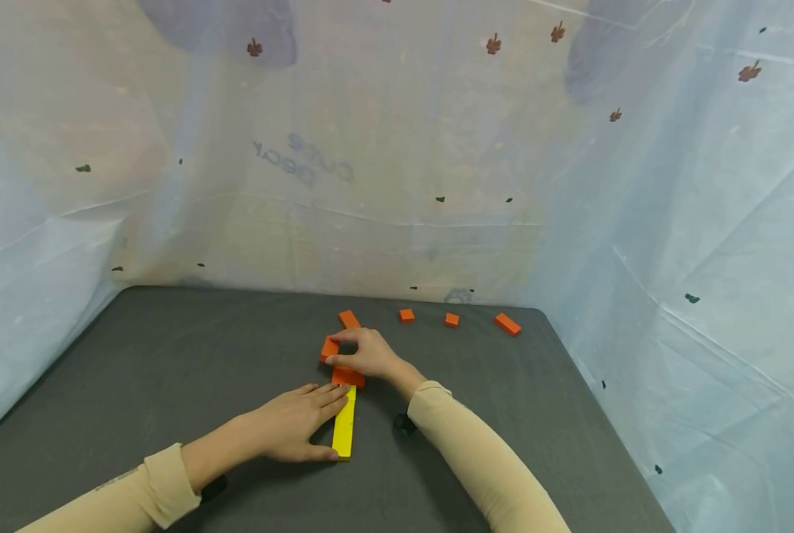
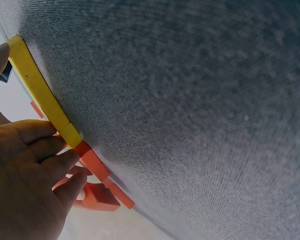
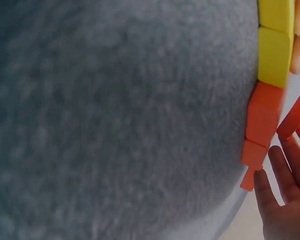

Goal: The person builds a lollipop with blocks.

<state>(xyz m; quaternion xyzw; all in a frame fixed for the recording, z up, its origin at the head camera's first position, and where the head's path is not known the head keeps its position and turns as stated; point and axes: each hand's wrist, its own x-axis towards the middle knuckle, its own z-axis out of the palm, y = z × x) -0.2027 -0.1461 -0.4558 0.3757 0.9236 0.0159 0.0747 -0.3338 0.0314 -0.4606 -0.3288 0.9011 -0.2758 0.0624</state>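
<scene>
A long yellow block [image 1: 344, 433] lies on the dark table, and a shorter yellow block [image 2: 70, 134] continues it at its far end. Beyond that, an orange block [image 3: 264, 112] carries on the row, with a smaller orange piece [image 3: 254, 152] after it. My left hand [image 1: 293, 426] lies along the left side of the yellow blocks, fingers extended, its thumb at the near end and fingertips by the short block. Between thumb and index finger my right hand [image 1: 370, 354] pinches another orange block [image 1: 329, 348], held tilted just left of the row.
An orange block [image 1: 349, 319] lies past my right hand. Two small orange blocks, one left [image 1: 406, 315] and one right [image 1: 452, 320], and a longer orange block [image 1: 507, 324] lie near the table's back edge. Plastic sheeting [image 1: 370, 244] hangs behind and beside the table.
</scene>
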